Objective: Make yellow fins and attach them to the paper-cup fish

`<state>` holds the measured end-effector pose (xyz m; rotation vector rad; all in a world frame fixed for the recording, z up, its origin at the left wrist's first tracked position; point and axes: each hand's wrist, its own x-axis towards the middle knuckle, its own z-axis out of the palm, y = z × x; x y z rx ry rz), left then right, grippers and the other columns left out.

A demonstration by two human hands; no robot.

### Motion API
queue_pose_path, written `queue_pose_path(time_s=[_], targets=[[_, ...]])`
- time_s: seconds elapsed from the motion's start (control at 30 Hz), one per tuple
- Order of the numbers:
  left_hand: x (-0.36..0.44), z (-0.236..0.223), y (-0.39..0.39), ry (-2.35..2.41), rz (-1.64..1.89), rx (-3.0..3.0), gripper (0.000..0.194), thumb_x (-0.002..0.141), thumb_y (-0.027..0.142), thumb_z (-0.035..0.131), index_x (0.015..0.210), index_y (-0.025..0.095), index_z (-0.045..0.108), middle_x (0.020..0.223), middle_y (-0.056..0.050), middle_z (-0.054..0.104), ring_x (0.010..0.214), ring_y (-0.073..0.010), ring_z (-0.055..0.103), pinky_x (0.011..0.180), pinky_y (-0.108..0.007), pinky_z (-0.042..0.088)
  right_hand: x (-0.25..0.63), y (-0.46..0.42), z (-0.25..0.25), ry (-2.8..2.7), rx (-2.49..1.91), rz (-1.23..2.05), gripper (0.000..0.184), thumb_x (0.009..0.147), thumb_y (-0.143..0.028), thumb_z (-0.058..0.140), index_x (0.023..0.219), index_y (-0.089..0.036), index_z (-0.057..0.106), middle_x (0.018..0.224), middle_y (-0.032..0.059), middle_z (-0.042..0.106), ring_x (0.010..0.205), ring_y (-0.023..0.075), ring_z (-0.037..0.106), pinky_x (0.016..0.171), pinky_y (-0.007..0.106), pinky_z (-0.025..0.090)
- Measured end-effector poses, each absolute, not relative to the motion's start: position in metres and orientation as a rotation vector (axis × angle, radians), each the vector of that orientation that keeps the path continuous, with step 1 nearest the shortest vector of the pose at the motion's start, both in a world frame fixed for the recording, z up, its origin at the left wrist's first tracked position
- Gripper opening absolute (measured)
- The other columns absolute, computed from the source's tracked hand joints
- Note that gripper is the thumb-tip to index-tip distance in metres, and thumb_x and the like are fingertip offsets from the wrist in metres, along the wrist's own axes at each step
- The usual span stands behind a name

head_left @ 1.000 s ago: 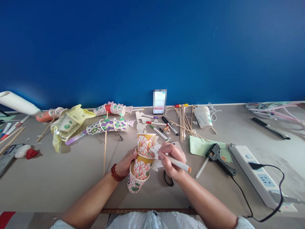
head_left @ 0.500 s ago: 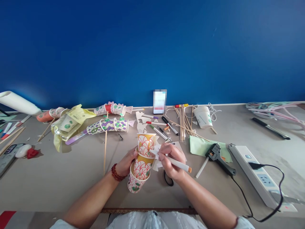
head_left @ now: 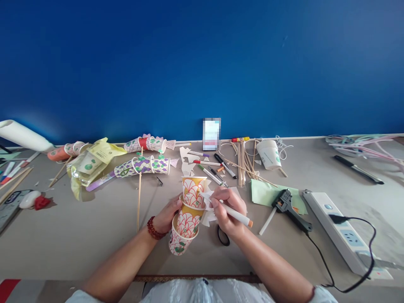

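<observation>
Three joined paper cups [head_left: 189,223], drawn over with red scale arcs and coloured yellow at the upper parts, stand tilted in front of me. My left hand [head_left: 170,214] is closed around their left side. A white marker [head_left: 235,213] with an orange end sits in the pinch of my right hand [head_left: 229,208]; its tip is against or very near the top cup's right side. White paper pieces [head_left: 208,216] show behind the cups, partly covered by my right hand. Below that hand lies a black loop [head_left: 223,236], perhaps a scissor handle.
Decorated cup fish [head_left: 145,166] on sticks and a yellow plastic bag [head_left: 94,158] lie left. A phone [head_left: 211,134] leans on the blue wall. Wooden sticks [head_left: 241,164], stacked cups [head_left: 269,155], a glue gun [head_left: 292,208] and a power strip [head_left: 336,229] are right.
My right hand and the marker have shifted very slightly, with the tip a little higher on the top cup. The left hand and the cups stay in place.
</observation>
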<state>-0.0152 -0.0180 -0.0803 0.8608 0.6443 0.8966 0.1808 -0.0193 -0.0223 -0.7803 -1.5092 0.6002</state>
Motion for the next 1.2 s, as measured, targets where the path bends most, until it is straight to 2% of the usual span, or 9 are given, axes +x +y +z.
queue_pose_path(time_s=[0.27, 0.47, 0.73, 0.87, 1.03, 1.2], targets=[[-0.0141, -0.0743, -0.0189, 0.663, 0.895, 0.875, 0.057, 0.085, 0.063, 0.061, 0.119, 0.018, 0.069, 0.119, -0.013, 0.074, 0.106, -0.031, 0.068, 0.092, -0.042, 0.052, 0.1802, -0.019, -0.0239, -1.513, -0.771, 0.578, 0.013, 0.089, -0.015, 0.055, 0.079, -0.023, 0.053, 0.065, -0.0017, 0.056, 0.057, 0.0144, 0.052, 0.054, 0.028, 0.042], [-0.0149, -0.078, -0.018, 0.609, 0.904, 0.845, 0.05, 0.087, 0.058, 0.062, 0.118, 0.02, 0.069, 0.118, -0.011, 0.074, 0.105, -0.0286, 0.069, 0.092, -0.04, 0.052, 0.1806, -0.0192, -0.0246, -1.513, -0.778, 0.58, 0.014, 0.089, -0.017, 0.055, 0.077, -0.023, 0.052, 0.062, -0.0016, 0.056, 0.055, 0.015, 0.051, 0.054, 0.03, 0.043], [-0.0143, -0.0769, -0.0185, 0.646, 0.894, 0.844, 0.052, 0.086, 0.061, 0.062, 0.118, 0.021, 0.07, 0.12, -0.011, 0.074, 0.106, -0.0312, 0.069, 0.092, -0.041, 0.053, 0.1812, -0.0194, -0.0236, -1.531, -0.784, 0.567, 0.015, 0.089, -0.017, 0.055, 0.076, -0.023, 0.052, 0.063, -0.0019, 0.056, 0.055, 0.0143, 0.051, 0.054, 0.029, 0.042], [-0.0145, -0.0756, -0.0184, 0.652, 0.882, 0.858, 0.054, 0.085, 0.062, 0.062, 0.118, 0.02, 0.07, 0.119, -0.011, 0.074, 0.107, -0.0324, 0.069, 0.094, -0.042, 0.053, 0.1799, -0.019, -0.0241, -1.495, -0.832, 0.57, 0.012, 0.09, -0.017, 0.055, 0.08, -0.023, 0.055, 0.066, -0.0003, 0.059, 0.059, 0.0153, 0.056, 0.056, 0.03, 0.045], [-0.0148, -0.0772, -0.0183, 0.63, 0.898, 0.844, 0.053, 0.086, 0.06, 0.062, 0.118, 0.019, 0.071, 0.118, -0.012, 0.074, 0.105, -0.0311, 0.069, 0.092, -0.041, 0.053, 0.1803, -0.019, -0.0236, -1.523, -0.806, 0.562, 0.014, 0.089, -0.016, 0.055, 0.077, -0.023, 0.053, 0.063, -0.0018, 0.056, 0.056, 0.0146, 0.052, 0.053, 0.029, 0.043], [-0.0152, -0.0788, -0.0188, 0.61, 0.897, 0.826, 0.05, 0.087, 0.057, 0.063, 0.12, 0.021, 0.071, 0.119, -0.01, 0.074, 0.107, -0.0305, 0.069, 0.094, -0.04, 0.053, 0.1797, -0.019, -0.0221, -1.494, -0.836, 0.573, 0.012, 0.09, -0.017, 0.055, 0.08, -0.023, 0.054, 0.066, -0.0004, 0.059, 0.058, 0.0153, 0.055, 0.055, 0.029, 0.044]])
